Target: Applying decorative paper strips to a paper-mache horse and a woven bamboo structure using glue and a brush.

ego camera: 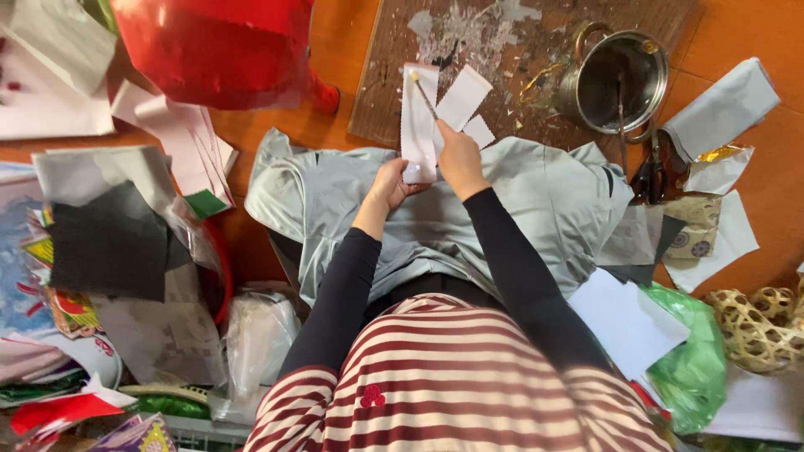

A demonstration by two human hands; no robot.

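We hold a white paper strip (418, 125) upright over our lap, its lower end pinched in our left hand (392, 182). Our right hand (458, 156) has its fingers closed on a thin stick (424, 98) whose tip touches the strip near the top. The strip is gripped only at the bottom, so we judge it could bend or tear under the stick. Paste might also drip onto the grey cloth (544, 197) below. A metal pot (621, 81) stands on the board (519, 33) ahead.

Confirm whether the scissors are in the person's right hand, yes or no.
No: the right hand holds a thin stick over a white paper strip, while the scissors lie apart beside the metal pot.
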